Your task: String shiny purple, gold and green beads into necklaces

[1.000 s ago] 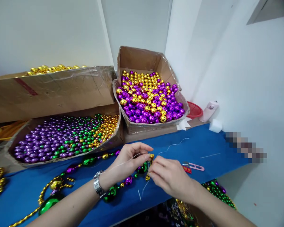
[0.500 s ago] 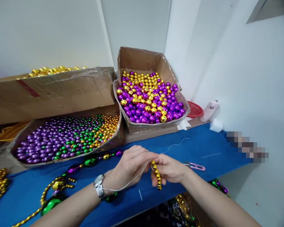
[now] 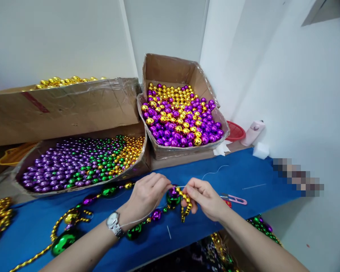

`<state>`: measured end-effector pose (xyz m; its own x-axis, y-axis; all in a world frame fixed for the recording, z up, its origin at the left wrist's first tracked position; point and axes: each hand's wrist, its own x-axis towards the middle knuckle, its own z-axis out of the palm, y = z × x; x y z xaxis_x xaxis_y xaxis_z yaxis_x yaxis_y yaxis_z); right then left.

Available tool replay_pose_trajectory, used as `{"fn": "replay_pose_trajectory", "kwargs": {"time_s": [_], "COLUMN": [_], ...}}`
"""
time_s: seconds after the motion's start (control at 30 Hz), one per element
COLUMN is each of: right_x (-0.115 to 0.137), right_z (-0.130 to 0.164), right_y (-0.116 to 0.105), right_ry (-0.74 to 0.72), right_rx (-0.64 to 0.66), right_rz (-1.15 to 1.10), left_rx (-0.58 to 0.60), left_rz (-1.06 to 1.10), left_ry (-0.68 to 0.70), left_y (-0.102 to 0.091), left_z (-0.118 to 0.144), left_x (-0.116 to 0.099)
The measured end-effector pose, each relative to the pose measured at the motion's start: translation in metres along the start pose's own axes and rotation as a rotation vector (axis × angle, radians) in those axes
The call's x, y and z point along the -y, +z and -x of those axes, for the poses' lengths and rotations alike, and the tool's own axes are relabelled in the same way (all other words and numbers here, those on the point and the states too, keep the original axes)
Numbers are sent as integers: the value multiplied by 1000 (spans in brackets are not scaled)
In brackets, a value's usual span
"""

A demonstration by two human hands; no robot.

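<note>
My left hand [image 3: 150, 192], with a watch [image 3: 113, 223] on its wrist, is closed in a pinch on a thin white thread [image 3: 180, 186] stretched between both hands. A loose length of thread runs back past the watch. My right hand [image 3: 205, 198] is closed, fingertips at the thread's other end, and a short strand of gold beads [image 3: 188, 202] hangs curved at its fingers. Behind the strand, a large purple-green bead [image 3: 173, 198] belongs to a beaded garland [image 3: 156, 215] lying on the blue cloth [image 3: 215, 226]. Some fingertips are hidden.
Cardboard boxes of purple and gold beads [image 3: 184, 124] and of smaller purple, green and gold beads [image 3: 82, 162] stand behind. Pink thread snips [image 3: 236, 199] lie right of my hands. Gold bead strands [image 3: 0, 219] sit far left, a red basket [image 3: 235, 131] at the back.
My hands have drawn apart, and the thread shows taut between them. The gold strand now hangs curved, and the large garland bead behind it has come into sight.
</note>
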<state>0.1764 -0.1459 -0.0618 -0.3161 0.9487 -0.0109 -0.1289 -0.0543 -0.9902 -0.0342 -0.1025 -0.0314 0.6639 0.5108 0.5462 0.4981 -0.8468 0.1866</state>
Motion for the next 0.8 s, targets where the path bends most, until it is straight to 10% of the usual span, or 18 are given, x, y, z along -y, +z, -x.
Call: {"fn": "replay_pose_trajectory", "kwargs": {"time_s": [0.1,0.27,0.47,0.8], "right_x": [-8,-24,-31,10], "right_z": [0,-3,-2,-4], "right_y": [-1,9,12,6], "right_ry": [-2,32,37,-111], "right_rx": [-49,-115,-157,-214], "right_rz": [-26,-88,-256,-842], "left_rx": [51,53,-141,-221], "left_rz": [109,875,1605,1692], "left_ry": [-258,-706,-774,-724], "left_y": [-7,-19,-6,4], "left_z": [3,-3,-7,-17], "left_x": [-3,-21,-28,-25]}}
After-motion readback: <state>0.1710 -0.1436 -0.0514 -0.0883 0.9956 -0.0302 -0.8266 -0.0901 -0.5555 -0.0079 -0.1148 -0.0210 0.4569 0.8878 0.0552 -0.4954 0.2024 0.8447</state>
